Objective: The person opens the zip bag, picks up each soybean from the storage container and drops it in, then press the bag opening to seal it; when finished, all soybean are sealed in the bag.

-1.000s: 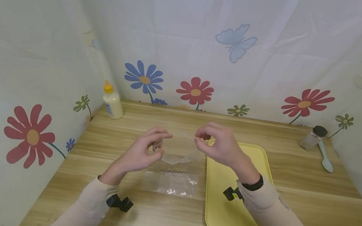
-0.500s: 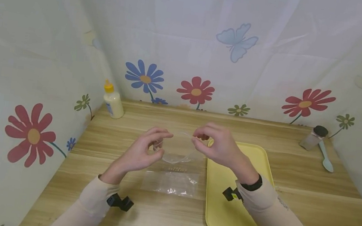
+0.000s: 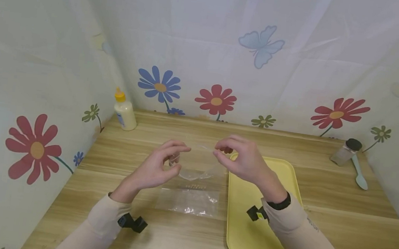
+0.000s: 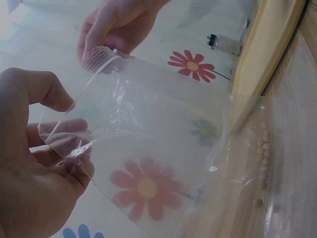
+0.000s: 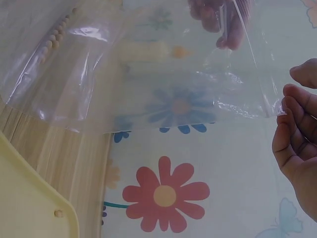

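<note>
A clear zip bag [image 4: 148,114] stands with its mouth spread between both hands. My left hand [image 3: 159,163] holds the left side of the mouth, fingers curled at the plastic and the thumb by the zip edge. At the opposite corner, my right hand [image 3: 241,158] grips the rim with bent fingers. Small round beige balls [image 4: 264,156] lie in a row low in the bag. Clear plastic [image 3: 188,202] lies flat on the table in front of them; I cannot tell whether it belongs to the same bag.
A yellow tray [image 3: 260,236] lies to the right, under the right forearm; one small beige ball [image 5: 58,213] is on it. A yellow-capped bottle [image 3: 125,113] stands back left. At back right are a black-lidded jar [image 3: 345,153] and a pale blue spoon [image 3: 359,175].
Hardly anything differs. My right hand shifts slightly left and then back right; my left hand and the bag stay in place.
</note>
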The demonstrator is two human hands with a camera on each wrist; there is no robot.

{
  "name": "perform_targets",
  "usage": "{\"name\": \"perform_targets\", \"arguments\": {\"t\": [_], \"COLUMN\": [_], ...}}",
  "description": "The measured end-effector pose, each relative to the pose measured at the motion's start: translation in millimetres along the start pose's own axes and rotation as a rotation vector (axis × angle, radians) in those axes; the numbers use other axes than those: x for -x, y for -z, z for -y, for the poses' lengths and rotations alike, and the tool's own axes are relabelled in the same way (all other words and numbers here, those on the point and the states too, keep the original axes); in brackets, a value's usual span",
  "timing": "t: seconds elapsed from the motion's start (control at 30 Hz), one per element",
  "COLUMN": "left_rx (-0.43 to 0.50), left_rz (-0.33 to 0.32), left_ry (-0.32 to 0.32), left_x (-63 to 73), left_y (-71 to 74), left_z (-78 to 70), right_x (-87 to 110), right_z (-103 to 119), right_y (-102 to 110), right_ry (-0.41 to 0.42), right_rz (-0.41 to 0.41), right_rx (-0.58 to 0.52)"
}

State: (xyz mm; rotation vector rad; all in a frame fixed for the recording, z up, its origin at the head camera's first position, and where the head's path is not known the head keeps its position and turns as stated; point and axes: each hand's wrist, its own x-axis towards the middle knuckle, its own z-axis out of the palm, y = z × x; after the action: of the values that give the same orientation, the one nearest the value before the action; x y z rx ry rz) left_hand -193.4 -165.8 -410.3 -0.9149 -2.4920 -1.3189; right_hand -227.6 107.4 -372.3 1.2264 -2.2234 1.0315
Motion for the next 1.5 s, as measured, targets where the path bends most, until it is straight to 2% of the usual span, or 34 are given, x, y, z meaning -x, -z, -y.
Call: {"name": "perform_targets", "arguments": {"t": [0.33, 0.73, 1.5], "left_rx": [0.004, 0.005, -0.005], "left_rz": [0.002, -0.002, -0.001], "left_ry": [0.001, -0.005, 0.006], "left_x": [-0.3, -0.5, 0.2], "left_y": [0.8, 0.7, 1.0], "left_z": [-1.7, -0.5, -0.7], "right_x": [3.7, 10.9, 36.3], "right_z": [-19.9, -45.2, -96.2], "right_y": [1.6, -1.2, -17.2], "right_ry": [-0.044, -0.115, -0.451], "right_rz": [-0.024, -0.016, 0.182], "right_rx": [0.040, 0.053, 0.090]}}
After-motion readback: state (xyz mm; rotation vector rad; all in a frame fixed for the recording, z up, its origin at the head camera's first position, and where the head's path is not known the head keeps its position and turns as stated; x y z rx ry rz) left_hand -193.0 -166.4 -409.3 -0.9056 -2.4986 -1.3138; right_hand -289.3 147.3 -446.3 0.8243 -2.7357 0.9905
